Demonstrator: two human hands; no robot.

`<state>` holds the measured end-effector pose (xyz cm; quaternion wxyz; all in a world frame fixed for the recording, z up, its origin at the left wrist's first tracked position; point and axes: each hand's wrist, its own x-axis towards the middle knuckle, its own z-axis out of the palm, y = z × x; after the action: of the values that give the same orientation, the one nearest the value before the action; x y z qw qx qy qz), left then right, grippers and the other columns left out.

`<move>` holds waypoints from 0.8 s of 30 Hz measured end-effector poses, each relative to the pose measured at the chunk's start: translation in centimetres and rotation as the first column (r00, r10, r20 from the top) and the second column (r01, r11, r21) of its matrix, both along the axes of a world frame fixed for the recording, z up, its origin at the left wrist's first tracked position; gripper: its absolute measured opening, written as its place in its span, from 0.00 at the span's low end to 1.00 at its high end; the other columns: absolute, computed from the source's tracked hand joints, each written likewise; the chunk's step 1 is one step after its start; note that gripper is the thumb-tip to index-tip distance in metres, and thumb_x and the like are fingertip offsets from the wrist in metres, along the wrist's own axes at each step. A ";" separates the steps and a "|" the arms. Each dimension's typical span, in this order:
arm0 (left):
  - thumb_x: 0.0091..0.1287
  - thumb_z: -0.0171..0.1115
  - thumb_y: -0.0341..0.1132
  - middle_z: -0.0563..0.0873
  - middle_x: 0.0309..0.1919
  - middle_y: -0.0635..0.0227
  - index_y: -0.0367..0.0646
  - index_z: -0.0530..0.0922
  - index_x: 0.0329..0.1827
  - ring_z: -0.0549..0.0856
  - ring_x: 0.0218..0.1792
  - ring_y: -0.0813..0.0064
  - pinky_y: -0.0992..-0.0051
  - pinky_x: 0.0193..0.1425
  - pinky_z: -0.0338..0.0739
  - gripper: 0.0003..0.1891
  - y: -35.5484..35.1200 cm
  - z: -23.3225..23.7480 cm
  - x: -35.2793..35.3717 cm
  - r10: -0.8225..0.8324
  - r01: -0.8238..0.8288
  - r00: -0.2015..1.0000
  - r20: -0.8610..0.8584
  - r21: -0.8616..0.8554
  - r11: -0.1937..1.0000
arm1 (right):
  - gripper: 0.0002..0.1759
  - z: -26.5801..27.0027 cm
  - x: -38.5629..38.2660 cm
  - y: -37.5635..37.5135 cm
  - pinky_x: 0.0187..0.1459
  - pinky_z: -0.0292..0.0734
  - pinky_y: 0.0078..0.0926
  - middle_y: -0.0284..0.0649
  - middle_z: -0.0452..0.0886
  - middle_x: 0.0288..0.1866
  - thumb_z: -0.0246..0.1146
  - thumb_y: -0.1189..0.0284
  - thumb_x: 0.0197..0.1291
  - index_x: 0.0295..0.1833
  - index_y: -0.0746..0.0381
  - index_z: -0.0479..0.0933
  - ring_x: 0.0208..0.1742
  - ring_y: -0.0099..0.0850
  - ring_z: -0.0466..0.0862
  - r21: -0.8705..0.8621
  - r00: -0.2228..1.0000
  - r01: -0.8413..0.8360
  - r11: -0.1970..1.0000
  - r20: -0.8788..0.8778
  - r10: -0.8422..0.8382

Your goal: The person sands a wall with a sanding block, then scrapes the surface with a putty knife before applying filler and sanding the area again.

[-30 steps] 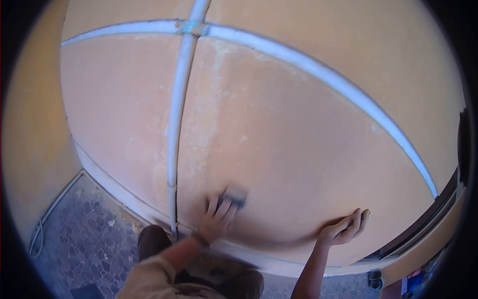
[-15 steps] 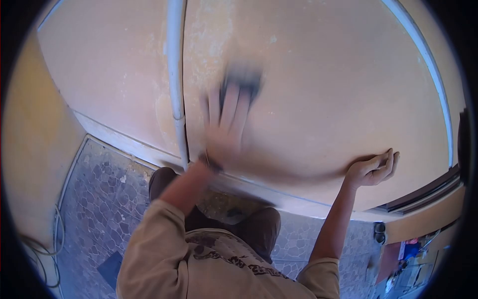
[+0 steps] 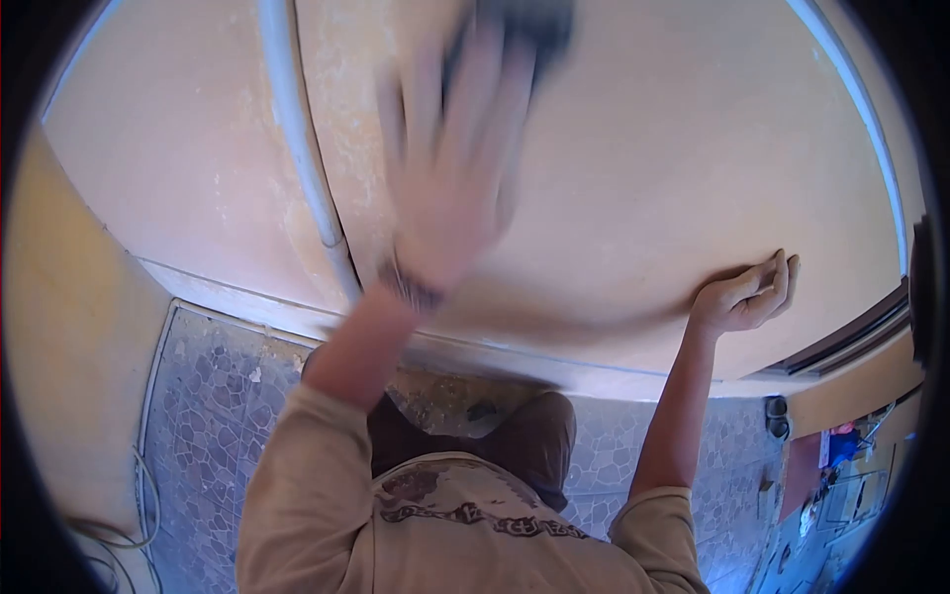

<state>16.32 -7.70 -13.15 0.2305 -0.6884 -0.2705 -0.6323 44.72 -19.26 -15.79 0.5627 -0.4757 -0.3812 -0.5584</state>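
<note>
My left hand (image 3: 445, 188) is raised on the pale orange wall (image 3: 633, 188), blurred by motion, with its fingers stretched out. Beneath its fingertips is a dark sanding sheet or pad (image 3: 542, 30), pressed to the wall; blur hides its exact kind. A band circles that wrist. Lower on the wall to the right, my right hand (image 3: 744, 295) leans with loosely bent fingers and nothing in it. Around the left hand the paint shows worn, patchy spots.
A pale vertical pipe (image 3: 297, 119) runs down the wall left of my left hand. Stone-patterned floor (image 3: 218, 396) lies below. A hose (image 3: 143, 505) coils at lower left. Dark shoes (image 3: 777, 418) and a dark sill (image 3: 841, 337) are at right.
My left hand and the dark pad have moved up the wall. My right hand keeps its place on the wall, fingers still loosely bent. The view has shifted slightly.
</note>
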 end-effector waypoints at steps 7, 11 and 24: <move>0.66 0.53 0.34 0.75 0.58 0.53 0.42 0.79 0.50 0.62 0.68 0.36 0.33 0.68 0.50 0.13 -3.5 -23.9 2.9 -0.043 0.002 0.994 -0.096 -0.397 0.918 | 0.16 0.1 0.3 -0.3 0.58 0.77 0.32 0.55 0.69 0.60 0.47 0.79 0.67 0.55 0.74 0.74 0.63 0.42 0.72 -0.016 0.999 0.036 0.999 0.003 -0.036; 0.64 0.54 0.34 0.69 0.67 0.53 0.39 0.77 0.56 0.59 0.70 0.34 0.36 0.72 0.45 0.18 -2.2 -15.5 4.7 0.030 -0.007 0.983 0.179 -0.131 0.991 | 0.16 -0.2 -0.1 -0.3 0.59 0.76 0.33 0.55 0.69 0.61 0.48 0.80 0.66 0.55 0.74 0.74 0.63 0.42 0.72 -0.036 1.000 0.010 0.999 -0.011 -0.010; 0.54 0.53 0.23 0.72 0.66 0.58 0.41 0.78 0.59 0.66 0.68 0.44 0.46 0.69 0.59 0.26 -7.6 -20.6 2.8 -0.185 0.147 0.981 -0.061 -0.392 0.908 | 0.20 -1.5 0.0 -0.7 0.62 0.73 0.36 0.61 0.63 0.66 0.46 0.79 0.67 0.61 0.75 0.69 0.68 0.49 0.68 -0.099 0.997 -0.070 0.993 -0.036 0.067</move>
<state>19.14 -15.25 -33.72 0.0486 -0.7706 -0.3187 -0.5498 44.70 -19.94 -17.25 0.5631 -0.4989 -0.4154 -0.5112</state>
